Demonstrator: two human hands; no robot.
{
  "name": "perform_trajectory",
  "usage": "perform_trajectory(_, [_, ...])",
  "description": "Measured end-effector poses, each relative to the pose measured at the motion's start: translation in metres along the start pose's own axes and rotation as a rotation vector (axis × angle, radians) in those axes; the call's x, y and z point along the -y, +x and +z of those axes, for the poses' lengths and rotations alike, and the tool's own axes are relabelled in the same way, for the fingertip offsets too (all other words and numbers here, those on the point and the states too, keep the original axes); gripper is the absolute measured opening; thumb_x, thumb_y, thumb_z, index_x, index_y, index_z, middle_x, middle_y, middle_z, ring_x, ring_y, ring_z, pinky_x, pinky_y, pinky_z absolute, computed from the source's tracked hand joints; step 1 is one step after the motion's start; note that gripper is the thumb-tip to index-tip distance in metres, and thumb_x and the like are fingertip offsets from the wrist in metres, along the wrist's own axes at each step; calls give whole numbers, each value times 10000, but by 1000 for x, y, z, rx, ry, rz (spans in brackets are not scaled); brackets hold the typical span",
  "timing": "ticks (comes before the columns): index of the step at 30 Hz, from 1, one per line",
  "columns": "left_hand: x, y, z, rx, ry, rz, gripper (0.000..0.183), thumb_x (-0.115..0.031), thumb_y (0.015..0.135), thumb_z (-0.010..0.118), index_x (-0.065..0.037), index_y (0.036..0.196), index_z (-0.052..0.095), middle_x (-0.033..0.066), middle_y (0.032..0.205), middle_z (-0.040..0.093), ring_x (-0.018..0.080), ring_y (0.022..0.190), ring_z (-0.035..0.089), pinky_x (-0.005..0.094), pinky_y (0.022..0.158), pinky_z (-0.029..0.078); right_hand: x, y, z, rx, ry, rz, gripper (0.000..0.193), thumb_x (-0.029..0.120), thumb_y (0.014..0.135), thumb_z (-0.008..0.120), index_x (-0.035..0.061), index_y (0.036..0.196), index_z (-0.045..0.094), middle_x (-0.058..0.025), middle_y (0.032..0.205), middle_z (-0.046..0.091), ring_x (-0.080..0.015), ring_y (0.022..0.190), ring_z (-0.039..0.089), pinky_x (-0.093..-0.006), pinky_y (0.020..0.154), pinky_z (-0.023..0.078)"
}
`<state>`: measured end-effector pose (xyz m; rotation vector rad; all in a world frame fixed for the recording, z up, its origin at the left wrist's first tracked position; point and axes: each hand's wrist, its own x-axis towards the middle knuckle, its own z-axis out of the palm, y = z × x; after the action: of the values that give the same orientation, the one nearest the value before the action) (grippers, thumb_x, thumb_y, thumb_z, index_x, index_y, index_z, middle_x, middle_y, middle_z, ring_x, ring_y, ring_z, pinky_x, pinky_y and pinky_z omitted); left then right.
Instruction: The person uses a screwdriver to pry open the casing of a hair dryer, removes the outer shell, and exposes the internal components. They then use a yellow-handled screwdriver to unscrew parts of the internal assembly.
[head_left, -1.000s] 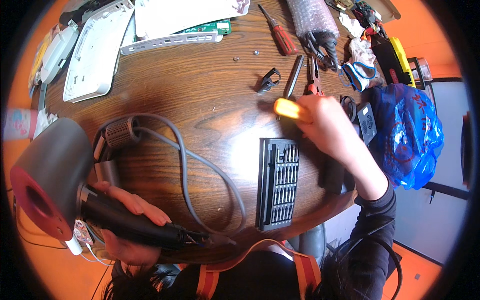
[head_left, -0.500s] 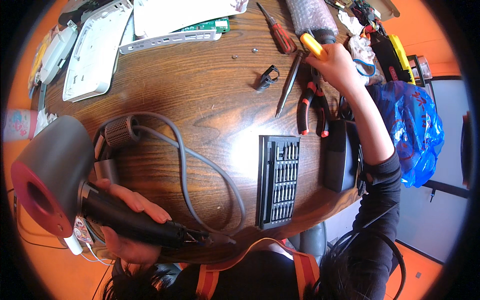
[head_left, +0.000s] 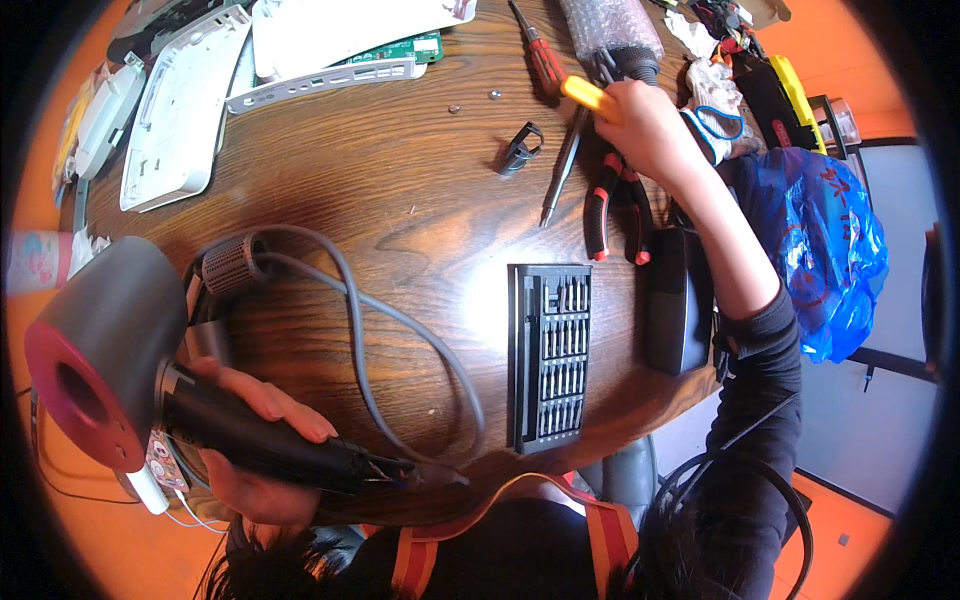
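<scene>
My left hand (head_left: 258,492) is wrapped round the black handle of a hair dryer (head_left: 115,300). The dryer has a grey head with a pink ring, and thin wires show at the handle's lower end. At the far right of the table, my right hand (head_left: 650,130) is closed on a yellow-handled tool (head_left: 590,98); its working end is hidden. Just below that hand lie red-and-black pliers (head_left: 602,210). A slim metal screwdriver (head_left: 564,170) and a red-handled screwdriver (head_left: 545,65) lie to its left. The dryer's grey cord (head_left: 355,300) loops over the table.
A black bit case (head_left: 563,370) lies mid-table, beside a dark box (head_left: 672,310). Farther back are a black plastic piece (head_left: 520,150), small metal parts (head_left: 495,95) and a bubble-wrapped object (head_left: 612,30). White casings (head_left: 180,110) fill the far left; a blue bag (head_left: 820,250) sits right.
My right hand has moved left and slightly nearer with the yellow-handled tool. The view has shifted a little. My left hand keeps its hold on the hair dryer.
</scene>
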<state>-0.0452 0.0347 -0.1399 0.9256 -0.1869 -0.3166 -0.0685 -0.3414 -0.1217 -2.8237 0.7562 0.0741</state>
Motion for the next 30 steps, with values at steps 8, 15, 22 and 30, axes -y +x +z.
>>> perform_trajectory(8, [-1, -1, 0, -7, 14, 18, 681, -427, 842, 479, 27, 1265, 199, 148, 843, 459, 222, 531, 544, 320, 438, 504, -7, -47, -25, 219, 98, -1, 255, 182, 737, 641, -61, 749, 564, -98, 556, 496, -106, 530, 451, -308, 489, 374])
perform_trajectory(15, [-3, -1, 0, 20, 21, -24, 660, -423, 849, 486, 3, 1270, 208, 147, 841, 455, 233, 560, 548, 340, 466, 508, -8, -51, -10, 107, -9, -26, 238, 153, 658, 687, -46, 757, 605, -220, 666, 590, -340, 662, 611, -387, 598, 473])
perform_trajectory(22, [-1, 1, 0, 38, 4, -12, 643, -410, 852, 486, 5, 1253, 203, 147, 839, 457, 227, 554, 548, 337, 462, 508, -5, -62, -14, 28, 71, 8, 211, 144, 695, 689, -25, 803, 623, -159, 637, 575, -252, 611, 561, -346, 563, 442])
perform_trajectory(30, [-1, 1, -7, 70, -19, -45, 641, -400, 854, 485, 6, 1259, 199, 151, 850, 463, 234, 568, 560, 348, 482, 519, 1, -64, -45, -120, 115, 0, 98, 61, 775, 627, -23, 823, 610, -16, 695, 594, -59, 637, 503, -223, 597, 420])
